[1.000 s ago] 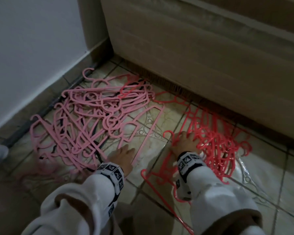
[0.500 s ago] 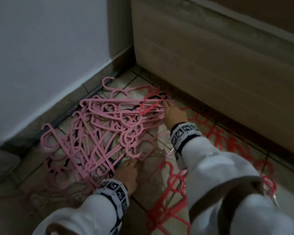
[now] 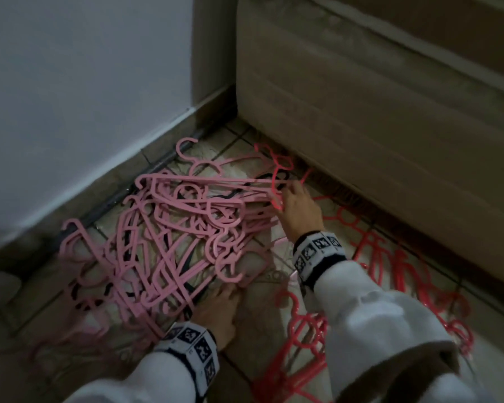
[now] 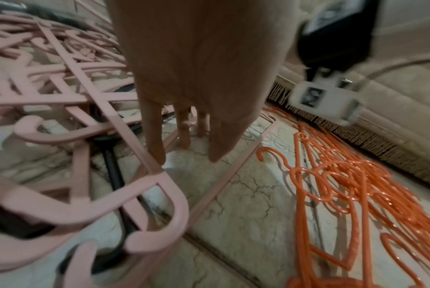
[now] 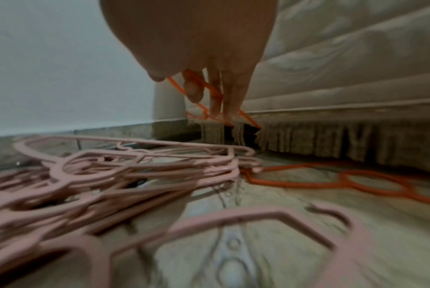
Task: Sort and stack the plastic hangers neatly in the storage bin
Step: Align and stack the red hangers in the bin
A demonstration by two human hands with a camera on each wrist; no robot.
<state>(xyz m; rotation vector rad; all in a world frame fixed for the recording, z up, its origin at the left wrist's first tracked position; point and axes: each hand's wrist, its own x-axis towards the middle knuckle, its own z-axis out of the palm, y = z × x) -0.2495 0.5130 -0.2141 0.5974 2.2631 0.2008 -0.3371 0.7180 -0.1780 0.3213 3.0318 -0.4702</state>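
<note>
Nearest the wearer, the left hand (image 3: 216, 312) is seen resting low on the tiled floor (image 3: 259, 330), its fingers (image 4: 154, 132) straight and spread downward with the tips at the near edge of the pink hanger pile (image 3: 157, 234). Nothing is gripped by it: in the left wrist view one fingertip is set against a pink bar, and the others are planted on bare tile just beside it. A white sleeve (image 3: 146, 379) and a patterned wristband (image 3: 192, 344) are worn on that arm.

To the right of the left hand, and passing under the right forearm, a loose spread of red-orange hangers (image 3: 390, 274) is laid out flat on the floor. Black hangers (image 4: 112, 165) are glimpsed beneath the pink ones, just left of the left fingertips.

Further out, the right hand (image 3: 298, 207) is extended past the far right corner of the pink pile. A single red-orange hanger (image 3: 277, 181) is pinched between its thumb and curled fingers and is held tilted, lifted off the floor, as is shown in the right wrist view. The two hands are kept well apart, the right well beyond the left.

Beyond the right hand, the fringed lower edge of a beige upholstered sofa (image 3: 376, 112) is met, just beside the held hanger. To the far left of both hands, a pale wall (image 3: 70, 82) with a skirting strip is seen. A storage bin cannot be found in any view.
</note>
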